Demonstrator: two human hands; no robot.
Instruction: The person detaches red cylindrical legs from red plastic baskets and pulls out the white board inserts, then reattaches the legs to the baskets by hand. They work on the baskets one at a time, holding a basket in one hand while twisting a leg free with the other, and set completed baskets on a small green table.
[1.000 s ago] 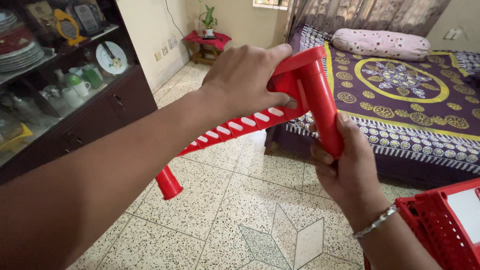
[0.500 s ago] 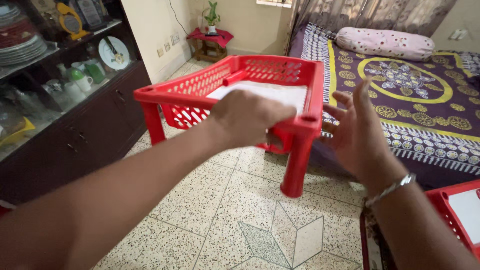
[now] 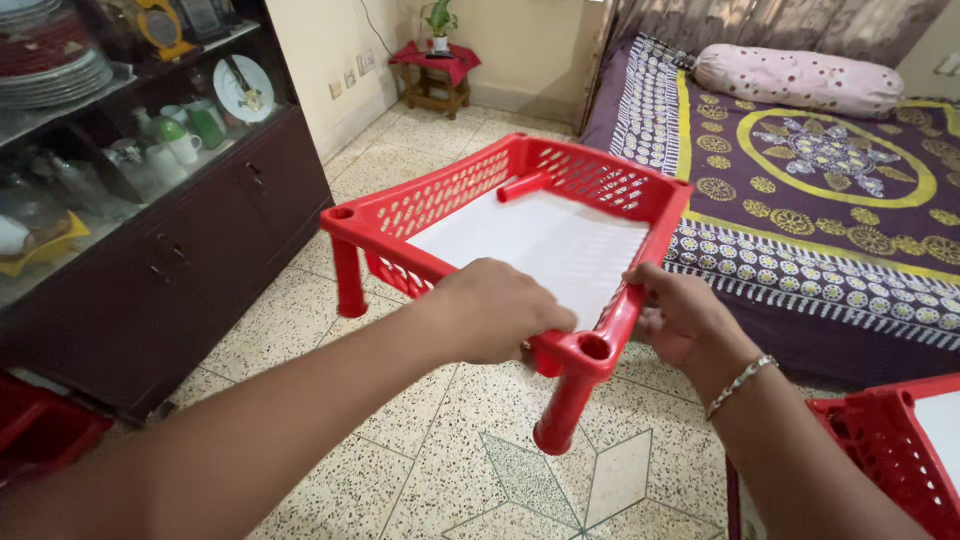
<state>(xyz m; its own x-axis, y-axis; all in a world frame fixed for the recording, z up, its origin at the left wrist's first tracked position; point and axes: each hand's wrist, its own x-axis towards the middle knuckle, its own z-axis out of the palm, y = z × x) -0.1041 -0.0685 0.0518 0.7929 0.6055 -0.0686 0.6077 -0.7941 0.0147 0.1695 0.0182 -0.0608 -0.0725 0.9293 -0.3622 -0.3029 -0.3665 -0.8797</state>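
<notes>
The red plastic perforated tray with short round legs (image 3: 520,215) is held level in the air above the speckled terrazzo floor (image 3: 400,460), just in front of the bed with the purple and yellow patterned cover (image 3: 840,190); a white flat liner (image 3: 545,245) lies inside it, and a loose red tube (image 3: 525,187) rests against its far wall. The left hand (image 3: 500,310) is clenched over the near rim of the tray, fingers curled down on the edge beside the near right corner socket; the right hand (image 3: 685,320), a silver bracelet (image 3: 740,380) on its wrist, grasps the right-hand wall of the tray from outside, thumb on the rim. Two legs show, one at the near right corner, one at the left. A second red perforated tray (image 3: 890,450) sits at the lower right, apart from the first; a dark wooden cabinet with glass-fronted crockery shelves (image 3: 170,240) stands to the left; a pink spotted bolster (image 3: 800,80) lies at the head of the bed.
</notes>
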